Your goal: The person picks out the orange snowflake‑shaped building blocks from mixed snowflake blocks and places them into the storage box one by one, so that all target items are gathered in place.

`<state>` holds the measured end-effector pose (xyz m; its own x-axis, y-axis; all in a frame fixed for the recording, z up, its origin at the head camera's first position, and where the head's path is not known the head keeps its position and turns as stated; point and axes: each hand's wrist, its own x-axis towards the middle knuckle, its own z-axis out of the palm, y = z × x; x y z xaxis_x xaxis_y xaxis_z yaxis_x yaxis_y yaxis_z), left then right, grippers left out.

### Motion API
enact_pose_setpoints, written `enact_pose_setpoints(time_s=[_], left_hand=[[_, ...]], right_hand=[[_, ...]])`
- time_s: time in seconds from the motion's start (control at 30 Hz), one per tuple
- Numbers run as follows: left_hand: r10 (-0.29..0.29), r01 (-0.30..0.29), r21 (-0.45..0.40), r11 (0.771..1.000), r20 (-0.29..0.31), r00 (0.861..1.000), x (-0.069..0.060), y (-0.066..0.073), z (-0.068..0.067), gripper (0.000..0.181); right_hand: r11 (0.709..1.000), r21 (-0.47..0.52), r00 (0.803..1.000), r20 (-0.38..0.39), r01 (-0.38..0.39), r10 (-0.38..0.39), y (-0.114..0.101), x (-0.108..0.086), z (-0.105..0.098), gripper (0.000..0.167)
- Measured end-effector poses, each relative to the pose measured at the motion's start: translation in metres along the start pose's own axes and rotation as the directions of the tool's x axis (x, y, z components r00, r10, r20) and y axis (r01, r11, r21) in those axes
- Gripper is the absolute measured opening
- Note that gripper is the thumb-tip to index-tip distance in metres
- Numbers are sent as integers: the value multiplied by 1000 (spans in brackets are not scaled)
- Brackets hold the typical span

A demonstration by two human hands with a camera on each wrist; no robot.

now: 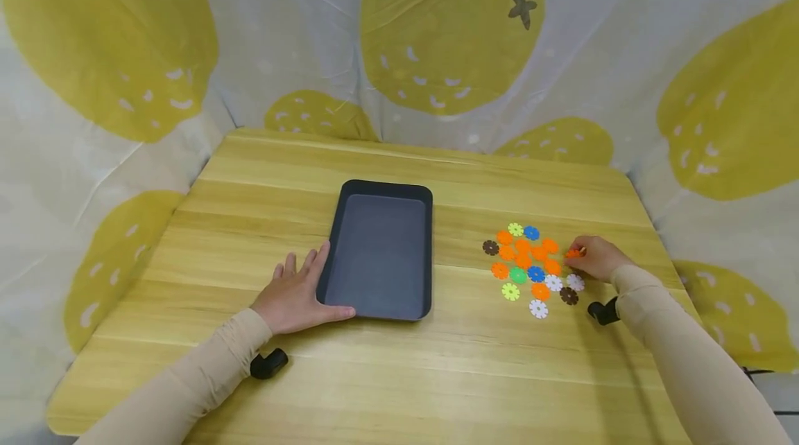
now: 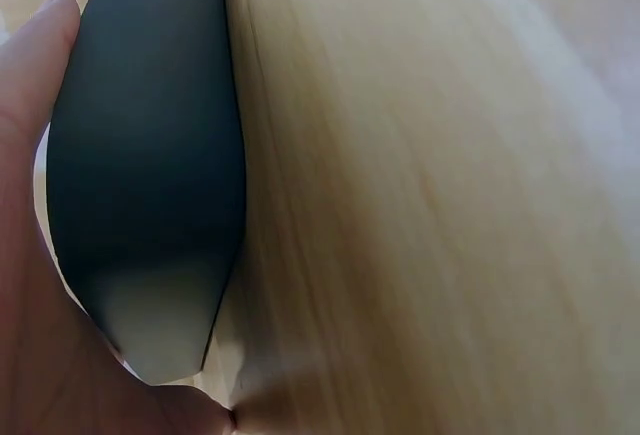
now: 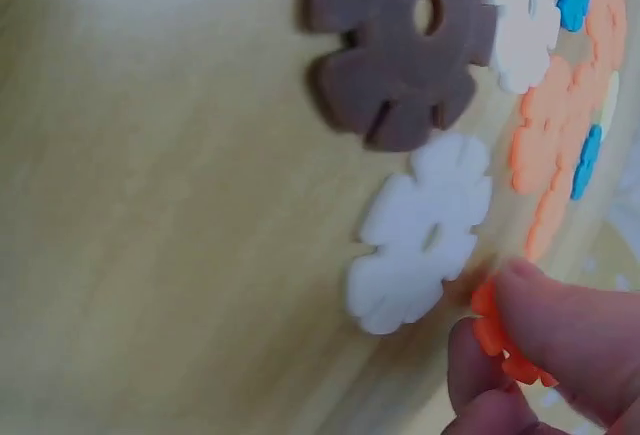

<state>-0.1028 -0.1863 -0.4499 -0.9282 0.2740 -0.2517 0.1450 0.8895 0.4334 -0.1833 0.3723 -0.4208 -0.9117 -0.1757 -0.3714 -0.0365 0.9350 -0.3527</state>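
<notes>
A dark grey rectangular baking pan point(image 1: 377, 254) lies on the table, nothing inside it. My left hand point(image 1: 296, 296) rests against its near left corner, fingers spread and straight along the side, thumb at the near edge; the left wrist view shows the pan's outer wall point(image 2: 150, 155) beside that hand. At the right, my right hand point(image 1: 599, 258) pinches an orange snowflake disc point(image 3: 500, 330) between thumb and fingers. Left of this hand lie several notched plastic discs, among them a white disc point(image 3: 425, 235), a brown disc point(image 3: 410, 45) and a blue disc point(image 1: 536, 274).
The wooden table point(image 1: 468, 376) has a curtain point(image 1: 312, 29) with yellow fruit prints behind it and at both sides. Black wrist-camera mounts sit by each wrist, the left mount point(image 1: 269, 364) and the right mount point(image 1: 603, 312), close to the tabletop.
</notes>
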Motion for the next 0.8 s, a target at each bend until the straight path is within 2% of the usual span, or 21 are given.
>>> enact_pose_setpoints(time_s=[0.1,0.2,0.33,0.43,0.53,0.63,0.8], left_hand=[[4,-4,-2,1000,-1,1000,0,1,-1,136],[13,-13,1,1000,-6,1000,-1,2,-1,135],[11,-11,4,1000,-17,1000,-2,0,-1,135],[7,-7,2,1000,-25,1000,-2,-1,-1,134],[5,-5,-2,1000,-22,1000,-2,-2,-1,134],[2,-2,1,1000,-19,1000,-2,-1,-1,134],[6,-5,13,1000,-37,999,-4,1,1,133]], right_hand=[[999,-16,999,-26,44,-44,-13,3,-9,22],[996,12,996,-37,86,-86,-45,9,-25,24],[985,69,987,-46,157,-154,-112,31,-47,19],[971,60,972,-53,230,-227,-172,54,-54,19],[960,40,961,-46,276,-274,-229,76,-49,21],[957,86,961,-7,277,-277,-278,96,-34,21],[952,238,968,113,194,-226,-333,124,6,16]])
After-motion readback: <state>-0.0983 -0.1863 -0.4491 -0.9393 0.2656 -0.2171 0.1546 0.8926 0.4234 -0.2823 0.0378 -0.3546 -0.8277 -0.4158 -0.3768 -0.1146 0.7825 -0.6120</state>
